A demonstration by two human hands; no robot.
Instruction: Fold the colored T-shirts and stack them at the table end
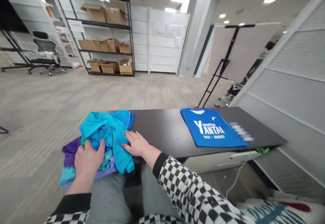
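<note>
A heap of crumpled clothes sits at the left end of the dark table, with a turquoise garment [101, 124] on top and purple cloth [69, 154] under it. My left hand [87, 161] presses on the near left of the heap, thumb apart from the fingers; some fingertips sink into the folds. On the heap's right side my right hand [137, 144] lies with fingers spread on the turquoise cloth. A blue T-shirt [213, 129] with white "Marathon Yantai" lettering lies flat and neatly folded farther right, apart from both hands.
The dark tabletop [162, 125] runs between heap and T-shirt. A white perforated panel [291, 64] borders the right end. Below it are a pale cable [237, 180] and a printed bag [284, 210]. Beyond stand a black easel stand [223, 64] and a shelf rack with cardboard boxes [109, 66].
</note>
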